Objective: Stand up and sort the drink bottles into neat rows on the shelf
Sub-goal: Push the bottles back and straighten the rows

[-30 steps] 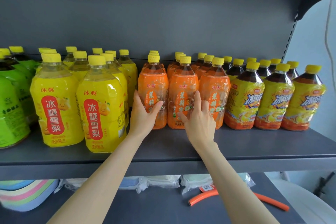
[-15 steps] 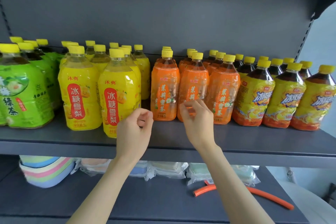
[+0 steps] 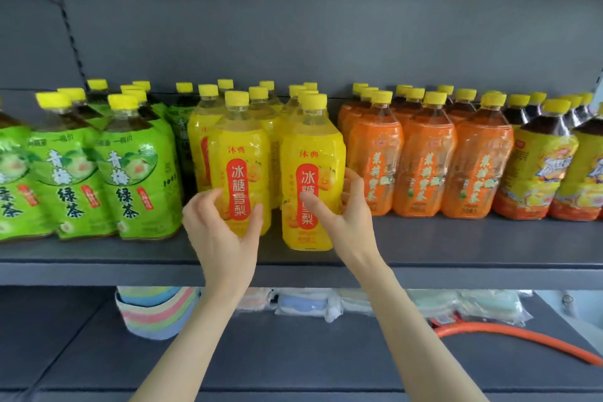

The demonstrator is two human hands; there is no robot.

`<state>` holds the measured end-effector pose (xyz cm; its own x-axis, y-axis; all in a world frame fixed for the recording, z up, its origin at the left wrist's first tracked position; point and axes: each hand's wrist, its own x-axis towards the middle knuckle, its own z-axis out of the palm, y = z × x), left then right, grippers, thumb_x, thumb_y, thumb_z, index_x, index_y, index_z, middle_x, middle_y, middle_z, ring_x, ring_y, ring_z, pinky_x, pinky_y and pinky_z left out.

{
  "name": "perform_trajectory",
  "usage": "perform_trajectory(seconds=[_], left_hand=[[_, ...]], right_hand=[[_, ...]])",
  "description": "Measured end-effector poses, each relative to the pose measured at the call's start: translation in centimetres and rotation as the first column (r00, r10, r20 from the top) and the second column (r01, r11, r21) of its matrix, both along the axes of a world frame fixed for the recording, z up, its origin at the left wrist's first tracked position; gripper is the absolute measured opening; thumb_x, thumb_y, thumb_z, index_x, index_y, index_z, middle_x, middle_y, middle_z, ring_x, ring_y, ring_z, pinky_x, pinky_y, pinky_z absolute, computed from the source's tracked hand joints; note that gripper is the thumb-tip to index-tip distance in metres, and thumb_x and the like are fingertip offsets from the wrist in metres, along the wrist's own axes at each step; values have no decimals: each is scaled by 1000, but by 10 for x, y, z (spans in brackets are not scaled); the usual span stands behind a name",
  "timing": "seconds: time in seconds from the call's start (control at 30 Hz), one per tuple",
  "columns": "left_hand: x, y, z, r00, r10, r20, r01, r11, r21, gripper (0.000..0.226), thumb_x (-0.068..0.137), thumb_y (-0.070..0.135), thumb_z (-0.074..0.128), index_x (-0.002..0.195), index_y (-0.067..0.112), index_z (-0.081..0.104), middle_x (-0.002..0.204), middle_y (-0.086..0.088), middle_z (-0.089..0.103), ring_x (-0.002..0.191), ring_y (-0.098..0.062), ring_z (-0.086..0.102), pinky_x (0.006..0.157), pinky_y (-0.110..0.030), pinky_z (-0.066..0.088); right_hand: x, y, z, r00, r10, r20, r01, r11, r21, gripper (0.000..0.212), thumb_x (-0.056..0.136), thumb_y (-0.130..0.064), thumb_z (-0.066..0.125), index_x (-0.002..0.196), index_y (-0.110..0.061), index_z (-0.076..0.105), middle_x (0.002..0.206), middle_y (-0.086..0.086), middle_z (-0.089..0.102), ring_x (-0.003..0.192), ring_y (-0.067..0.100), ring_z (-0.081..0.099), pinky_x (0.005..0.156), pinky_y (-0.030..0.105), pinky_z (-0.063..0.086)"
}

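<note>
Yellow drink bottles [image 3: 202, 127] near the shelf's [image 3: 456, 258] front edge drew both hands, which had left the orange bottles [image 3: 424, 166] standing in an even line. The right hand [image 3: 346, 215] grasped the foremost yellow bottle [image 3: 313, 147], thumb across its label. The left hand [image 3: 225, 232] curled at the neighbouring yellow bottle [image 3: 241, 140], its grip impossible to confirm. Squaring this pair appeared next. Green tea bottles [image 3: 137, 179] and the orange ones hemmed them in closely on either side.
</note>
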<state>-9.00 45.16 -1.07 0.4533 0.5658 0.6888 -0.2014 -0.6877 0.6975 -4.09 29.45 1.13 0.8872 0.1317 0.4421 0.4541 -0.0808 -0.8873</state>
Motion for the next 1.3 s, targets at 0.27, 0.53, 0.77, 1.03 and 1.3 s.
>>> perform_trajectory(seconds=[0.27, 0.53, 0.77, 1.03, 1.3], left_hand=[[25, 37, 5, 964, -241, -114, 232, 969, -87, 97, 72, 44, 77, 146, 13, 21, 138, -12, 38, 126, -24, 41, 97, -35, 41], [37, 58, 7, 968, -229, -102, 219, 971, -99, 96, 73, 38, 78, 146, 10, 23, 136, -15, 40, 124, -30, 42, 100, -46, 42], [42, 72, 7, 950, -255, -179, 233, 963, -134, 102, 71, 45, 78, 147, 14, 17, 140, -15, 28, 128, -32, 36, 102, -47, 38], [38, 75, 6, 942, -328, -75, 308, 930, -200, 89, 72, 45, 76, 141, 19, 26, 138, -6, 43, 122, -24, 48, 95, -42, 47], [39, 74, 4, 936, -336, -100, 316, 933, -173, 89, 78, 43, 71, 146, 17, 19, 138, -10, 37, 123, -23, 42, 94, -32, 39]], right_hand=[[1, 25, -17, 996, -92, -15, 93, 994, 57, 89, 69, -56, 72, 143, -30, 30, 121, -16, 60, 103, -4, 62, 77, 14, 54], [3, 30, -19, 976, -217, 0, 217, 972, 96, 85, 71, -56, 68, 142, -30, 30, 125, -9, 59, 107, 4, 61, 72, 9, 52], [5, 28, -18, 973, -230, 4, 229, 969, 94, 85, 71, -53, 68, 143, -29, 29, 127, -6, 59, 110, 8, 61, 74, 13, 54], [6, 26, -19, 953, -302, 35, 302, 953, 8, 91, 68, -60, 69, 144, -28, 31, 134, -4, 41, 120, 16, 51, 97, 36, 51], [8, 25, -18, 944, -326, 49, 324, 945, 36, 95, 67, -59, 69, 147, -24, 30, 137, -1, 44, 123, 9, 48, 99, 33, 48]])
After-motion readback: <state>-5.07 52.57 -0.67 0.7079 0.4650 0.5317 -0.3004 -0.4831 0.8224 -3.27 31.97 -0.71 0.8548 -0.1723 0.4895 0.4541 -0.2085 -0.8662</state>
